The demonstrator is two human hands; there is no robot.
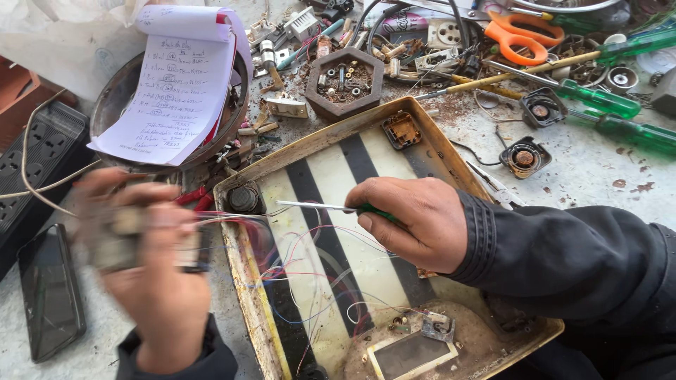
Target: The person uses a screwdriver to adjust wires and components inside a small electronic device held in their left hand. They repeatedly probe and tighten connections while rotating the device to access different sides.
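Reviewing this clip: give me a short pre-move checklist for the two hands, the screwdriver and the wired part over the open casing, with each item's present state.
1. Right hand grips the green-handled screwdriver: ok, fingers closed round the handle, shaft pointing left.
2. Left hand holds the small wired part: ok that it is held, but blurred, so its kind cannot be told.
3. Thin coloured wires run from the part into the open casing: ok, they look loose; tangles cannot be told.
4. Screwdriver tip touching the part: cannot tell, blur hides it.
5. Phone lying left of the casing, away from both hands: ok.
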